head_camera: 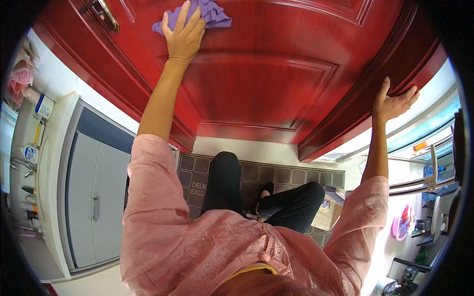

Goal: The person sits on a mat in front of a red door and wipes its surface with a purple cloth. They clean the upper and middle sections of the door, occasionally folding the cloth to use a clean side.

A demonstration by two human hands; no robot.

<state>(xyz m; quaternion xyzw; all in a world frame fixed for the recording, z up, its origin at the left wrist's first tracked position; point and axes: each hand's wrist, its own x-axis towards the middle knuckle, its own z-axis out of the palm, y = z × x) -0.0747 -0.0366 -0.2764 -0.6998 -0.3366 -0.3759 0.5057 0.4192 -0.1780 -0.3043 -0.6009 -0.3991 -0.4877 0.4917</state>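
My left hand [184, 37] is spread over a crumpled purple cloth [216, 16] and presses it flat against the red wooden door [251, 85], near its top in the view. Left of the cloth, a metal door handle [107, 16] is fixed to the door. On the right, my right hand [396, 101] rests at the red door frame [374, 81] with its fingers apart and nothing held. Raised panel mouldings run across the door, and light reflects off its glossy surface.
Below the door lies a dark patterned mat [289, 174]. At left, a counter [55, 177] holds bottles and a faucet [26, 166] above a grey cabinet [83, 196]. A cardboard box [327, 214] stands near my knee; a pink basin [401, 224] is farther right.
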